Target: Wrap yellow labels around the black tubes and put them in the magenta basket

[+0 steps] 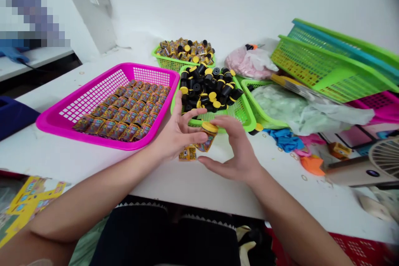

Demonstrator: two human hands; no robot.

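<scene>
My left hand (177,131) and my right hand (235,151) meet over the white table's front edge, both around a small labelled bottle with a yellow cap (208,136). The left fingers pinch the bottle's side; the right fingers curl over its cap. Just below them a yellow printed label piece (187,153) lies on the table. Behind the hands a green basket (246,118) holds several black bottles with yellow caps (207,87). A pink basket (56,122) at the left holds rows of labelled bottles (124,110).
Another green basket (162,61) of labelled bottles stands further back. Stacked green and blue baskets (330,64), plastic bags (299,110), blue gloves (286,140) and a fan (385,160) crowd the right. Yellow sheets (28,199) lie at lower left.
</scene>
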